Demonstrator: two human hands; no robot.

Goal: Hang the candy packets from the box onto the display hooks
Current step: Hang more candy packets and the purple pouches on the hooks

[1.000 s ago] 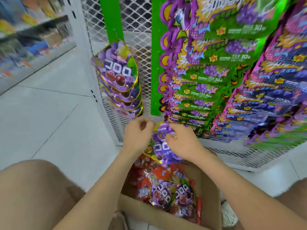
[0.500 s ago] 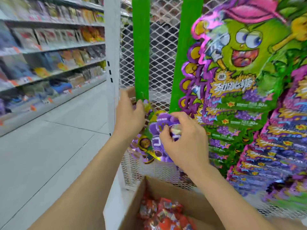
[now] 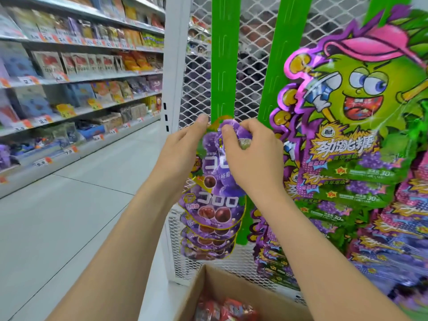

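A purple grape candy packet (image 3: pixel 214 156) is held up against the left green hanging strip (image 3: pixel 225 66) on the white mesh rack. My left hand (image 3: pixel 183 147) pinches the packet's top left edge. My right hand (image 3: pixel 249 154) grips its top right, fingers curled over the top. Below it several identical purple packets (image 3: pixel 213 218) hang in an overlapping column on the same strip. The open cardboard box (image 3: pixel 208 283) sits at the bottom, with red packets (image 3: pixel 222 309) showing inside. The hook itself is hidden behind the packet and my fingers.
To the right hang several green and purple cartoon candy bags (image 3: pixel 352 144) on a second green strip (image 3: pixel 273 72). Store shelves (image 3: pixel 76 77) with packaged goods line the left side of a tiled aisle floor (image 3: pixel 69 216).
Both hands lifted the purple packet out of the box and up to the green strip above the hanging packets. My view tilted upward, so the box dropped to the frame's bottom.
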